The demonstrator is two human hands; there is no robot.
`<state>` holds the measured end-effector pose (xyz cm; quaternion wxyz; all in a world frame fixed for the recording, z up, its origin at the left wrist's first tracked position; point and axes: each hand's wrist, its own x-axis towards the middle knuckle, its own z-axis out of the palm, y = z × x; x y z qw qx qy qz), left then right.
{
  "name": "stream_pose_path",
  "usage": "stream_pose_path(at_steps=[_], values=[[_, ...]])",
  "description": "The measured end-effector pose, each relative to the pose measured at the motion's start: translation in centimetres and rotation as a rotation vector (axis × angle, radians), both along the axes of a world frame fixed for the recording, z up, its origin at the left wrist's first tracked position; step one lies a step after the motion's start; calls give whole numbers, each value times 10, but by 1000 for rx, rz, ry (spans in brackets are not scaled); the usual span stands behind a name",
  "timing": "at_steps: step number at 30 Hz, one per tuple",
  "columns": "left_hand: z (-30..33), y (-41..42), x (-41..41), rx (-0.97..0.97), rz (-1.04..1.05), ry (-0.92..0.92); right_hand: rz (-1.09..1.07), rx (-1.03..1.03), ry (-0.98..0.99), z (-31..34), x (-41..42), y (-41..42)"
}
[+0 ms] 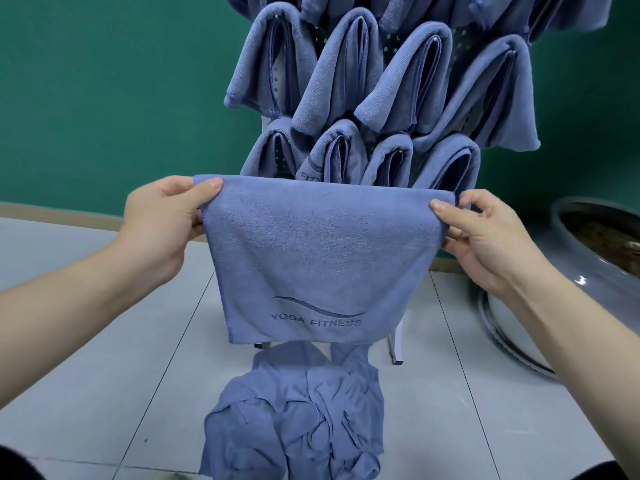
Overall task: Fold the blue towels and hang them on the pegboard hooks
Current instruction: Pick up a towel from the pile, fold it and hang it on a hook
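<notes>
Pinching the top left corner between thumb and curled fingers, your left hand [166, 216] holds the towel [308, 258] up in front of you, above the floor [104, 358]. It hangs flat from its folded top edge, with the "YOGA FITNESS" stitching low on the front, and it covers the lower part of the pegboard [464, 43] behind, where rows of folded towels [381, 84] already drape over hooks. Below it a pile [298, 410] of crumpled towels lies on the tiles. Your right hand [485, 233] pinches the top right corner the same way, thumb on the front, fingers curled behind. The cloth looks light, soft and limp, so it should sag wherever you let go; I'd keep hold of both top corners and bring them together for the next fold, then carry it by the fold line. At far right stands a grey pot [595, 251].
</notes>
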<state>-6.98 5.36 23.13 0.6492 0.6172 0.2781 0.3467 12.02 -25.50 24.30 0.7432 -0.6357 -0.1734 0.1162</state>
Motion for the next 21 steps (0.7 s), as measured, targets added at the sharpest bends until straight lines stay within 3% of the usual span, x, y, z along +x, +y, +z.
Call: stream_pose_path(at_steps=[2,6,11,15,21], values=[[-1,7,2,-13,49,-2,38,-6,13,0,2,-1],[-14,14,5,-74,-142,101,211,-241,130,-13,6,-3],[-39,8,8,-222,-56,301,91,-377,286,-35,9,7],[-37,-14,15,-226,15,270,-80,-456,115,-40,0,18],[-27,-61,13,-207,-82,229,-122,-334,-128,-39,-38,43]])
